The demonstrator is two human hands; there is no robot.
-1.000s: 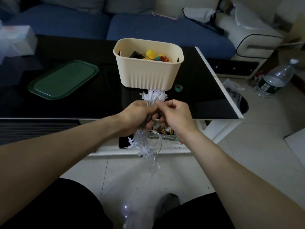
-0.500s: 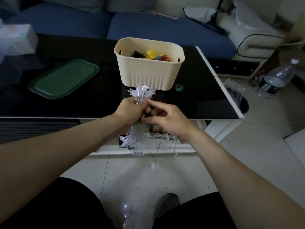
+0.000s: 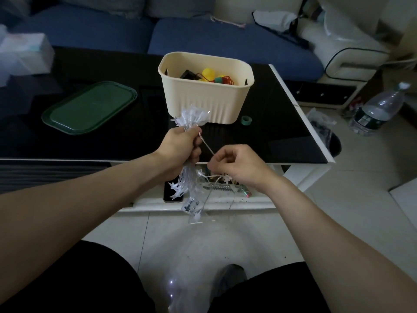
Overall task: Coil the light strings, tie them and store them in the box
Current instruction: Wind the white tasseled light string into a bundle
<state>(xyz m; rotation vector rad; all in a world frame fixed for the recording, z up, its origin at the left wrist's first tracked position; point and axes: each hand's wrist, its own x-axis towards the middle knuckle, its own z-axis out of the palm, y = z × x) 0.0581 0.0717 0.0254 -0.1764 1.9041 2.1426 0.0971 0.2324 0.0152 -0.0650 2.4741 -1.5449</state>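
My left hand [image 3: 180, 150] grips the middle of a coiled bundle of clear star-shaped string lights [image 3: 191, 117]; stars stick out above the fist and more hang below it. A thin wire [image 3: 206, 145] runs from the fist down to my right hand [image 3: 237, 164], which pinches its free end. Both hands hover over the near edge of the black table. The cream ribbed box [image 3: 206, 102] stands on the table just beyond the bundle, with a yellow bulb string [image 3: 208, 73] and red wire inside.
A green lid [image 3: 90, 107] lies on the black table [image 3: 282, 132] at left, a small green tape roll [image 3: 246, 120] by the box. A lower shelf under the table holds clutter [image 3: 223, 188]. A water bottle [image 3: 376, 111] stands on the floor at right, a blue sofa behind.
My right hand has moved right and down, away from the left fist, drawing a length of wire out taut. The bundle in my left hand stays roughly in place.
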